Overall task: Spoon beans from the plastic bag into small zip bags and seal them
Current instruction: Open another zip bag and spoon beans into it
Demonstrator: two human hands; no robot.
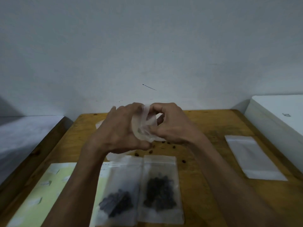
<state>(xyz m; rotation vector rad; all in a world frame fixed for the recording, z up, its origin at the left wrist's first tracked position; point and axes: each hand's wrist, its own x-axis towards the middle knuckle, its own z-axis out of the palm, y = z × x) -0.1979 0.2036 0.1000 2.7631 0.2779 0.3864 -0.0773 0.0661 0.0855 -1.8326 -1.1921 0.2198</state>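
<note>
On the wooden table (205,125) lie two filled zip bags (159,189) with loose beans (150,151) scattered just beyond, while above them the left hand (121,128) and right hand (172,123) both pinch a clear, seemingly empty small bag (144,123)

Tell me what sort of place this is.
Probably a plain room at home or a small packing corner, not a factory: a worn wooden table pushed against a bare white wall, with filled zip bags and a stack of empty bags laid out by hand.
</note>
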